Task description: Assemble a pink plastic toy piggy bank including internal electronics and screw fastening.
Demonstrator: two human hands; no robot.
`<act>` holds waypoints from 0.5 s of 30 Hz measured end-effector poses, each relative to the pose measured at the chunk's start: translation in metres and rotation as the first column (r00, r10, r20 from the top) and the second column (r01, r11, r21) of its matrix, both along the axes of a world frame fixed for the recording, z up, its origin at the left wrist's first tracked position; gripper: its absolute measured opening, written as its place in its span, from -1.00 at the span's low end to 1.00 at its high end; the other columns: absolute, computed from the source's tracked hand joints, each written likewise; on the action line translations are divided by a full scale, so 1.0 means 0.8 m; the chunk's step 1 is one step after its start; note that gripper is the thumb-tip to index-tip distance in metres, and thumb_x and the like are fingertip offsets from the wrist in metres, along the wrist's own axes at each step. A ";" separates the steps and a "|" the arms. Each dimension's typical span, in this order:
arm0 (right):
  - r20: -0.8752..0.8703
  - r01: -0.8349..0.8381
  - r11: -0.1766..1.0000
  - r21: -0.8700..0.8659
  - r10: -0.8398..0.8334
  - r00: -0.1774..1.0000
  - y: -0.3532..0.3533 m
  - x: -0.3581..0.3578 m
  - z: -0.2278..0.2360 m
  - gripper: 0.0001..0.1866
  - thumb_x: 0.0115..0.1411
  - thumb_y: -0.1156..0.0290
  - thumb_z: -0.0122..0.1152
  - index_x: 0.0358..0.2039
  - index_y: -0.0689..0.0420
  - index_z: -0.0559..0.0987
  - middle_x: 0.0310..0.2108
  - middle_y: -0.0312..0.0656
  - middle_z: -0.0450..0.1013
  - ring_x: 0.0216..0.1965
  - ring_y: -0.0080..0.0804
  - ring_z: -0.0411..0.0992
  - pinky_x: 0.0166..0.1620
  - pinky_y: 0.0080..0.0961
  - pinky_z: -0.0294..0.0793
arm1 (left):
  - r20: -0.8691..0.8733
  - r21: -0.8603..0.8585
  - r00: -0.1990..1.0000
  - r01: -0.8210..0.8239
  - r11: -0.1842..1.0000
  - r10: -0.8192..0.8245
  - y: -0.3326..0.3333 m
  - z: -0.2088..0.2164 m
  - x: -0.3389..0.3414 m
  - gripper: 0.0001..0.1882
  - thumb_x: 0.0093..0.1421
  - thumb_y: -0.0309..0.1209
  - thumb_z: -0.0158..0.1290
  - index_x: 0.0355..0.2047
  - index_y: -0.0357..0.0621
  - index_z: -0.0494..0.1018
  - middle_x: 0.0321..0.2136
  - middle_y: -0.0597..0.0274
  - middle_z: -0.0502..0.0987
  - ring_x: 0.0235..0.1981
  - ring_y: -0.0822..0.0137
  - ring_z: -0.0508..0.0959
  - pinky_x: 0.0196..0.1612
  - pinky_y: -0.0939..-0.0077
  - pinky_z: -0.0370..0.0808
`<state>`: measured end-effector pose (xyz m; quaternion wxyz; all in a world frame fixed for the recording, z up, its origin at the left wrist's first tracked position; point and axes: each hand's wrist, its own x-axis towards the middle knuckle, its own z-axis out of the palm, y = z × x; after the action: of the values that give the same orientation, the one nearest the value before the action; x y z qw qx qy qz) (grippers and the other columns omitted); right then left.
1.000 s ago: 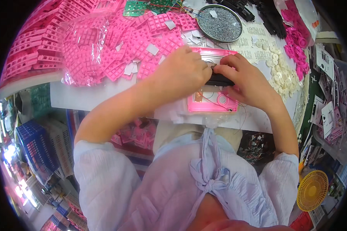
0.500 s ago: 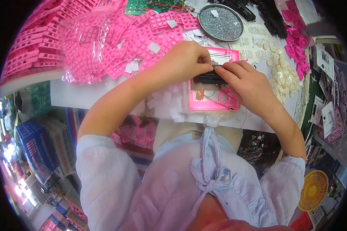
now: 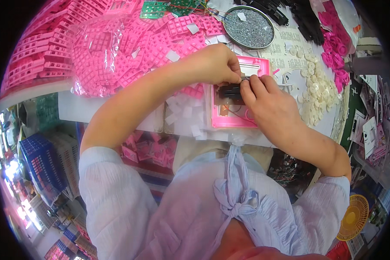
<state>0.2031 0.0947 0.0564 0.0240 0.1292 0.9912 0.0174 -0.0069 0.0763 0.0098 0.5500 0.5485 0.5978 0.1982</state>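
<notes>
A pink plastic casing (image 3: 234, 122) lies on the white work surface in front of me. A black plastic part (image 3: 231, 92) sits across its middle, with thin wires and a small copper-coloured piece (image 3: 224, 110) below. My left hand (image 3: 221, 65) reaches over the casing's far left side, its thumb and forefinger pinched at the black part's upper edge; whatever is between them is too small to name. My right hand (image 3: 273, 99) is curled over the casing's right side, fingertips gripping the black part's right end and hiding it.
Pink grid-shaped frames (image 3: 147, 56) are heaped at the left, some in a clear bag (image 3: 93, 60). A round tray (image 3: 249, 46) of small screws stands beyond the casing. White round pieces (image 3: 317, 89), magenta parts (image 3: 332, 54) and black parts (image 3: 305, 17) lie at the right. Green circuit boards (image 3: 154, 9) lie farther back.
My right hand has turned and shifted slightly lower, now covering the casing's lower right corner. The left fingertips have moved slightly down and right, still pinched by the black part.
</notes>
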 end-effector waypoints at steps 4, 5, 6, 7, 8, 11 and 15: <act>0.019 -0.065 0.996 -0.056 0.067 0.998 0.016 0.002 -0.005 -0.56 0.02 0.48 0.18 -0.04 0.24 0.46 -0.13 -0.12 0.43 -0.07 -0.21 0.41 -0.24 -0.46 0.59 | -0.246 0.329 0.969 0.097 0.939 -0.014 -0.013 -0.004 0.009 -0.87 0.14 -0.46 0.18 -0.42 -0.31 0.60 -0.57 0.24 0.58 -0.57 0.50 0.53 -0.47 0.57 0.46; -0.018 -0.092 0.994 -0.056 0.091 0.996 0.019 0.002 -0.004 -0.57 0.02 0.48 0.19 -0.04 0.24 0.46 -0.13 -0.12 0.43 -0.07 -0.20 0.41 -0.22 -0.44 0.59 | -0.249 0.372 0.968 0.092 0.924 0.004 -0.015 -0.011 0.009 -0.87 0.13 -0.46 0.18 -0.41 -0.30 0.60 -0.57 0.24 0.58 -0.57 0.50 0.53 -0.45 0.56 0.46; -0.056 -0.103 0.993 -0.059 0.100 0.993 0.020 0.002 -0.006 -0.57 0.02 0.48 0.19 -0.04 0.24 0.46 -0.13 -0.12 0.43 -0.06 -0.20 0.41 -0.21 -0.43 0.58 | -0.252 0.415 0.967 0.086 0.906 0.024 -0.017 -0.015 0.009 -0.87 0.13 -0.45 0.18 -0.41 -0.29 0.60 -0.56 0.24 0.58 -0.56 0.50 0.53 -0.44 0.55 0.46; -0.090 -0.108 0.992 -0.062 0.102 0.991 0.021 0.003 -0.006 -0.57 0.03 0.48 0.19 -0.04 0.24 0.46 -0.13 -0.13 0.43 -0.06 -0.20 0.41 -0.20 -0.42 0.58 | -0.126 0.258 0.992 0.010 0.966 0.024 -0.013 -0.015 0.006 -0.87 0.12 -0.44 0.18 -0.40 -0.29 0.60 -0.56 0.25 0.58 -0.56 0.50 0.53 -0.44 0.55 0.46; -0.124 -0.096 0.993 -0.068 0.087 0.988 0.020 0.005 -0.009 -0.57 0.04 0.47 0.20 -0.03 0.24 0.46 -0.13 -0.13 0.43 -0.05 -0.19 0.41 -0.18 -0.41 0.57 | 0.001 0.084 0.999 -0.046 0.995 0.046 -0.006 -0.016 0.002 -0.87 0.12 -0.44 0.19 -0.39 -0.28 0.60 -0.57 0.26 0.58 -0.56 0.50 0.52 -0.44 0.54 0.46; -0.170 -0.051 0.982 -0.180 0.020 0.985 0.023 0.008 -0.015 -0.54 0.03 0.48 0.24 -0.01 0.22 0.45 -0.12 -0.12 0.44 -0.04 -0.17 0.42 -0.13 -0.38 0.56 | 0.010 0.034 0.999 -0.043 0.999 0.043 -0.006 -0.015 0.003 -0.87 0.14 -0.43 0.21 -0.36 -0.26 0.59 -0.58 0.32 0.55 -0.57 0.52 0.50 -0.47 0.57 0.43; -0.162 -0.040 0.925 -0.379 -0.024 0.987 0.039 0.009 -0.003 -0.45 -0.03 0.53 0.33 0.03 0.19 0.43 -0.10 -0.10 0.44 -0.03 -0.11 0.42 -0.08 -0.30 0.54 | -0.069 0.083 0.997 -0.025 0.996 0.031 -0.007 -0.004 0.004 -0.88 0.15 -0.45 0.22 -0.36 -0.27 0.59 -0.58 0.32 0.55 -0.57 0.54 0.50 -0.47 0.60 0.43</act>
<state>0.2101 0.1259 0.0543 -0.0328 0.1191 0.9748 -0.1858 -0.0040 0.0705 0.0065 0.5026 0.5688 0.6158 0.2110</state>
